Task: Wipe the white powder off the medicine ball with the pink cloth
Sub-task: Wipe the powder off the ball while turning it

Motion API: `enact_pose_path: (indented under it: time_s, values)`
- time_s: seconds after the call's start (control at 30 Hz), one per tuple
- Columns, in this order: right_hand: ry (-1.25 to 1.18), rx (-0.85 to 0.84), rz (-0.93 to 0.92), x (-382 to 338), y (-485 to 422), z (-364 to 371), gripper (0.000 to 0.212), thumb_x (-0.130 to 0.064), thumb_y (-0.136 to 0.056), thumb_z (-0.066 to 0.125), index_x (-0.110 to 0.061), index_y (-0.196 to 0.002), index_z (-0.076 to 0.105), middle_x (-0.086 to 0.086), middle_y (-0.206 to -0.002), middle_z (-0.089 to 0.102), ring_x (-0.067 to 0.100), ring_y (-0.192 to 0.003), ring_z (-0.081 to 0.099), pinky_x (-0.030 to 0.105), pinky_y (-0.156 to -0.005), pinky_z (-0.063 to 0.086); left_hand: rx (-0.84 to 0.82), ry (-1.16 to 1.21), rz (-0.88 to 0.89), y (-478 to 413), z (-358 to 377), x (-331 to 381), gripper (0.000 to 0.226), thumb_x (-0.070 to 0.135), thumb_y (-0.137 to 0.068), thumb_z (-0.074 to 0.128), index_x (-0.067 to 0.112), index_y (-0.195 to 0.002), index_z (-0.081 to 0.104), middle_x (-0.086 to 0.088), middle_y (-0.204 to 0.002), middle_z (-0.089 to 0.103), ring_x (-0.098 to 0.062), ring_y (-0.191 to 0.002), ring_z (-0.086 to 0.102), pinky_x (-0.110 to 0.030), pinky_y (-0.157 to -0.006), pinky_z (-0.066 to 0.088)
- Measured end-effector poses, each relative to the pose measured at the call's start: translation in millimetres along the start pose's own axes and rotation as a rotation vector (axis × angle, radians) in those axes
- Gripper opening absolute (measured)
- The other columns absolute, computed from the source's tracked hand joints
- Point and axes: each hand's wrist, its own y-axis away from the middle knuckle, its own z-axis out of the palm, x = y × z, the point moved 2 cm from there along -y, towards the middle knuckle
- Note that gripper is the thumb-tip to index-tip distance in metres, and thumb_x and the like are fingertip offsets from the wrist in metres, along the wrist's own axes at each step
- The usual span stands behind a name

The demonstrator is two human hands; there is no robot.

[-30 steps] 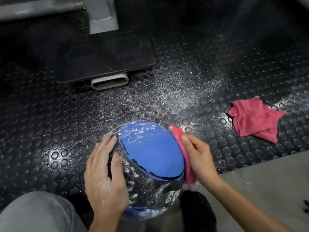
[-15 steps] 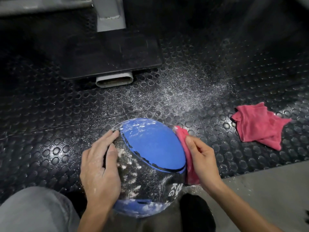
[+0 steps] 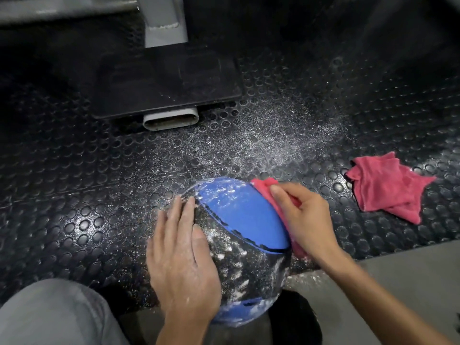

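A blue and black medicine ball (image 3: 242, 220) sits on the studded floor just in front of me, with white powder on its far top edge and on its black band. My left hand (image 3: 181, 257) lies flat with straight fingers on the ball's left side. My right hand (image 3: 303, 217) holds a pink cloth (image 3: 262, 186) against the ball's right upper side; most of the cloth is hidden under the hand.
A second pink cloth (image 3: 383, 188) lies crumpled on the floor to the right. White powder (image 3: 268, 135) is scattered on the black rubber mat beyond the ball. A machine's black base plate (image 3: 164, 83) and grey post (image 3: 165, 21) stand behind. My grey trouser knee (image 3: 54, 314) is at lower left.
My right hand has slid the pink cloth up along the ball's right side toward its top. The left hand has stayed on the left side. The camera has shifted slightly.
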Motion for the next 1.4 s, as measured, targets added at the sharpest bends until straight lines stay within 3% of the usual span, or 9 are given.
enact_pose_path:
  time_s: [0.2, 0.27, 0.43, 0.63, 0.83, 0.97, 1.07, 1.27, 1.4]
  values:
    - [0.412, -0.113, -0.702, -47.9, 35.4, 14.9, 0.023, -0.044, -0.086, 0.052, -0.032, -0.091, 0.071, -0.013, -0.092, 0.066, 0.022, -0.09, 0.059, 0.037, -0.07, 0.046, -0.026, -0.108, 0.113, 10.1, 10.7, 8.9, 0.05, 0.029, -0.092, 0.024, 0.016, -0.136, 0.043, 0.005, -0.14, 0.042, -0.022, -0.132, 0.037, -0.055, -0.102, 0.033]
    - [0.338, -0.126, -0.623, -35.7, 28.4, 11.3, 0.022, -0.045, -0.086, 0.052, -0.035, -0.092, 0.07, -0.019, -0.095, 0.064, 0.016, -0.098, 0.057, 0.038, -0.079, 0.046, -0.047, -0.075, 0.121, 8.6, 6.5, 5.6, 0.051, 0.034, -0.091, 0.023, 0.022, -0.136, 0.044, 0.014, -0.139, 0.039, -0.011, -0.131, 0.033, -0.047, -0.103, 0.03]
    - [-0.068, -0.067, -0.001, 7.1, -0.3, -9.6, 0.011, -0.033, -0.085, 0.06, -0.042, -0.084, 0.067, -0.022, -0.097, 0.066, -0.001, -0.093, 0.06, 0.038, -0.09, 0.046, -0.05, 0.065, 0.03, -0.1, 0.6, 0.5, 0.053, 0.045, -0.089, 0.02, 0.034, -0.136, 0.041, 0.026, -0.139, 0.033, -0.001, -0.134, 0.026, -0.038, -0.112, 0.018]
    - [0.298, -0.131, -0.615, -33.9, 23.3, 8.6, 0.025, -0.043, -0.086, 0.052, -0.03, -0.093, 0.071, -0.013, -0.096, 0.067, 0.02, -0.094, 0.058, 0.041, -0.08, 0.046, -0.063, 0.086, 0.023, 3.5, 1.9, -5.9, 0.051, 0.043, -0.09, 0.02, 0.034, -0.138, 0.036, 0.02, -0.145, 0.032, -0.003, -0.139, 0.02, -0.044, -0.114, 0.019]
    - [-0.022, -0.095, 0.038, 8.0, -3.4, -10.6, 0.015, -0.034, -0.086, 0.058, -0.043, -0.077, 0.064, -0.027, -0.088, 0.063, -0.013, -0.082, 0.057, 0.022, -0.076, 0.04, -0.043, 0.086, 0.063, 8.4, 2.9, -4.4, 0.048, 0.039, -0.092, 0.023, 0.032, -0.138, 0.035, 0.018, -0.145, 0.033, 0.0, -0.139, 0.018, -0.05, -0.112, 0.021]
    - [0.268, -0.153, -0.358, -29.7, 12.4, -2.3, 0.022, -0.047, -0.087, 0.051, -0.036, -0.091, 0.07, -0.019, -0.095, 0.065, 0.011, -0.094, 0.059, 0.037, -0.084, 0.045, -0.054, 0.056, 0.066, 6.7, 7.1, -0.9, 0.051, 0.039, -0.091, 0.022, 0.029, -0.139, 0.036, 0.018, -0.145, 0.032, -0.006, -0.139, 0.02, -0.047, -0.113, 0.02]
    - [0.38, -0.225, -0.658, -47.4, 27.0, 14.9, 0.027, -0.047, -0.087, 0.048, -0.033, -0.091, 0.071, -0.016, -0.096, 0.066, 0.021, -0.094, 0.058, 0.041, -0.074, 0.047, -0.053, 0.067, 0.071, 6.8, 5.3, -5.7, 0.048, 0.038, -0.091, 0.022, 0.031, -0.137, 0.032, 0.016, -0.144, 0.033, -0.005, -0.139, 0.021, -0.048, -0.112, 0.022]
    - [0.048, -0.09, -0.083, -5.2, -8.4, -5.5, 0.016, -0.033, -0.087, 0.058, -0.041, -0.076, 0.065, -0.027, -0.086, 0.062, -0.008, -0.085, 0.058, 0.034, -0.087, 0.045, -0.047, 0.114, 0.051, 5.3, 1.2, -5.5, 0.049, 0.041, -0.09, 0.022, 0.033, -0.137, 0.036, 0.022, -0.144, 0.031, 0.0, -0.138, 0.019, -0.049, -0.113, 0.021]
    - [0.215, -0.158, -0.255, -31.1, 1.3, 0.6, 0.012, -0.044, -0.084, 0.058, -0.04, -0.085, 0.069, -0.022, -0.085, 0.062, 0.007, -0.086, 0.058, 0.032, -0.079, 0.044, -0.058, 0.057, 0.057, 7.3, 4.6, -4.0, 0.052, 0.041, -0.091, 0.02, 0.03, -0.139, 0.037, 0.021, -0.145, 0.03, -0.004, -0.139, 0.02, -0.045, -0.113, 0.019]
